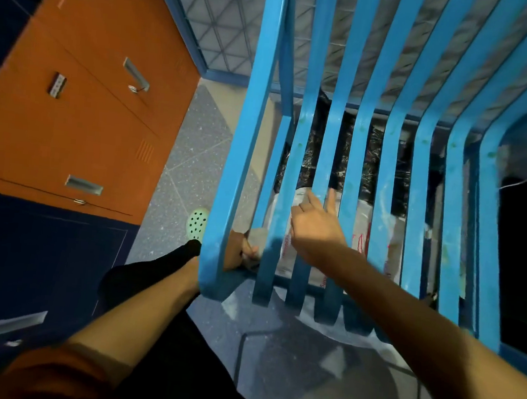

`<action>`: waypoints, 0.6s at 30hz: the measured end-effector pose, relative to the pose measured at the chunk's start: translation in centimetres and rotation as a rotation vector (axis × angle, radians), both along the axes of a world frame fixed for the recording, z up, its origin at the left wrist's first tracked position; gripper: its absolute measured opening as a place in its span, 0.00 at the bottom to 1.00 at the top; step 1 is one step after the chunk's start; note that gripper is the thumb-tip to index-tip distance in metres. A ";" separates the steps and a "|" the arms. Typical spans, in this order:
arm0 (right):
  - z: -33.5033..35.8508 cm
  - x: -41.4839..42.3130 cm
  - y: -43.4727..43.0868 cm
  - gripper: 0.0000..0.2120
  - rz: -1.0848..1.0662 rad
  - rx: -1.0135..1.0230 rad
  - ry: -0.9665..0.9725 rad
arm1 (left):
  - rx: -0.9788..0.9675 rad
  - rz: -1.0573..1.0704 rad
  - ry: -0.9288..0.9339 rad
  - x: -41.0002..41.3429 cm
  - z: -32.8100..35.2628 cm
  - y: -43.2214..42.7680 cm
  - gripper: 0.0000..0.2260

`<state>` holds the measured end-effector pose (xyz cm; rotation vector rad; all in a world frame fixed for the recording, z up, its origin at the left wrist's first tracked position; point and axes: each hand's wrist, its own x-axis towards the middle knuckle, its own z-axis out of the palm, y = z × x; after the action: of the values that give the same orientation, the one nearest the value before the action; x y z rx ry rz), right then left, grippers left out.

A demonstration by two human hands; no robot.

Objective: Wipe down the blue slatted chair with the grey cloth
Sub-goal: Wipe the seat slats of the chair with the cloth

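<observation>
**Cloth sits at the chair's left front corner**

The chair's (360, 150) slats run away from the person. The right hand (314, 230) rests on them with fingers straight. To its left, the left hand (239, 253) curls round what seems to be the cloth (256, 239).

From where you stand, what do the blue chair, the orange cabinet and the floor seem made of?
Blue chair: probably painted metal, semi-gloss; thin bent slats, scuffed pale patches. Orange cabinet: likely painted sheet metal, matte; vent slots, recessed silvery handles. Floor: speckled terrazzo or vinyl tiles, smooth; thin joint lines.
</observation>
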<state>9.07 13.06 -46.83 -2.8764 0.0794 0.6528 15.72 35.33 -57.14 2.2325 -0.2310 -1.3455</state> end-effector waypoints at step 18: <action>1.7 -4.0 0.4 0.22 -0.006 0.248 -0.046 | 0.155 -0.492 0.047 3.4 7.3 0.4 0.04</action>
<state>5.06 13.45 -45.16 -2.6492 -0.0007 0.5517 19.08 35.78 -49.81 2.3607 -0.7190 -1.7132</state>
